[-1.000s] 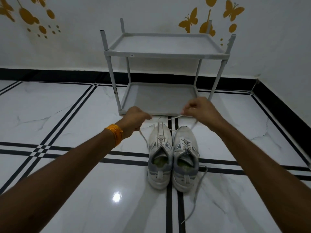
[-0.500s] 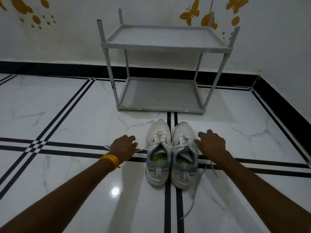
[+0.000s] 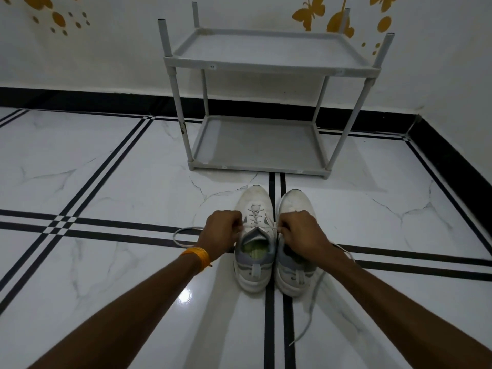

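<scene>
Two white sneakers stand side by side on the floor, toes pointing away from me. My left hand [image 3: 222,230] pinches one end of the left sneaker's [image 3: 254,243] white lace [image 3: 262,228], and my right hand [image 3: 300,231] pinches the other end. The lace runs taut across the shoe's opening between my hands. A slack loop of it lies on the tiles left of my left hand. My right hand covers the tongue of the right sneaker [image 3: 294,265], whose loose lace [image 3: 310,315] trails toward me along the floor.
A grey two-tier plastic rack [image 3: 266,63] stands just beyond the sneakers against the white wall, both shelves bare. The floor is glossy white marble tile [image 3: 106,182] with black stripe lines. A black skirting runs along the walls, with a corner at the right.
A second ago my hands held the lace high near the rack. They then dropped to the floor beside the shoes, and now both have closed in on the left sneaker's lace ends.
</scene>
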Demonstrator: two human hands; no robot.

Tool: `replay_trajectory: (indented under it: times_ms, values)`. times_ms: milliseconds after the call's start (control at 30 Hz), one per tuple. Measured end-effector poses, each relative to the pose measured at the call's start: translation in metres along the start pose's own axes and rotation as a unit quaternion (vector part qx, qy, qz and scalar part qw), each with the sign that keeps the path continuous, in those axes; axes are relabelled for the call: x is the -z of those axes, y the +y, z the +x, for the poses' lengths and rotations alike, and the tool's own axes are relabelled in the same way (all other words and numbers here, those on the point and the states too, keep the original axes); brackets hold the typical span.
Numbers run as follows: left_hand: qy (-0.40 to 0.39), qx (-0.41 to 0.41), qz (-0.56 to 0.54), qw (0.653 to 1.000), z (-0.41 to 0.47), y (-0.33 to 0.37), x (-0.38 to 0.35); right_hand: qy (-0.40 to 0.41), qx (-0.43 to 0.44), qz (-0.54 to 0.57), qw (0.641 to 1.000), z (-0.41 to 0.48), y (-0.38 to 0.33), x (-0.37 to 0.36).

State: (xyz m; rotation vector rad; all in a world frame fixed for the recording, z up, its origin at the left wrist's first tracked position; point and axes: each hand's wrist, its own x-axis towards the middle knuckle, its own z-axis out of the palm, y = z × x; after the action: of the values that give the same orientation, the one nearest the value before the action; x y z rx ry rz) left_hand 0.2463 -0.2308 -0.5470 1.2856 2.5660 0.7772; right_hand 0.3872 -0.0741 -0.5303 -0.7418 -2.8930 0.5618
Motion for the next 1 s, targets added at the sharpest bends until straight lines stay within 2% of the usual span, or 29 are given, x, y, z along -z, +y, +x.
replay_trajectory:
  times_ms: [167, 300, 367, 433, 467, 633, 700, 733, 800, 867, 1000]
  values:
    - [0.024, 0.049, -0.057, 0.997, -0.007, -0.004, -0.008, -0.013, -0.012, -0.002, 1.000, -0.004, 0.002, -0.007]
    - [0.021, 0.086, -0.166, 0.982, -0.018, -0.003, -0.010, -0.075, -0.039, 0.090, 0.992, -0.002, -0.006, 0.006]
    - [0.014, 0.085, -0.203, 0.975, -0.022, -0.007, -0.012, -0.121, -0.056, 0.254, 0.958, -0.004, -0.017, 0.012]
    - [0.006, 0.082, -0.224, 0.971, -0.023, -0.012, -0.013, -0.129, -0.090, 0.415, 0.896, 0.000, -0.025, 0.012]
    - [0.007, 0.080, -0.223, 0.972, -0.024, -0.013, -0.013, -0.123, -0.106, 0.461, 0.872, 0.005, -0.027, 0.009]
    - [0.011, 0.089, -0.156, 0.984, -0.024, -0.009, -0.011, -0.082, -0.135, 0.589, 0.792, 0.017, -0.034, -0.011]
    - [0.023, 0.096, -0.137, 0.986, -0.022, -0.006, -0.004, -0.056, -0.136, 0.586, 0.797, 0.016, -0.034, -0.016]
    - [0.028, 0.105, -0.169, 0.980, -0.020, -0.005, 0.002, -0.049, -0.135, 0.580, 0.802, 0.015, -0.035, -0.018]
    - [0.017, 0.157, -0.307, 0.939, -0.017, 0.001, 0.010, -0.041, -0.128, 0.572, 0.809, 0.015, -0.036, -0.020]
    - [-0.013, 0.197, -0.440, 0.876, -0.014, 0.011, 0.015, -0.035, -0.117, 0.559, 0.820, 0.014, -0.036, -0.019]
    - [-0.009, 0.185, -0.561, 0.807, -0.014, 0.020, 0.007, -0.015, -0.101, 0.542, 0.834, 0.011, -0.034, -0.017]
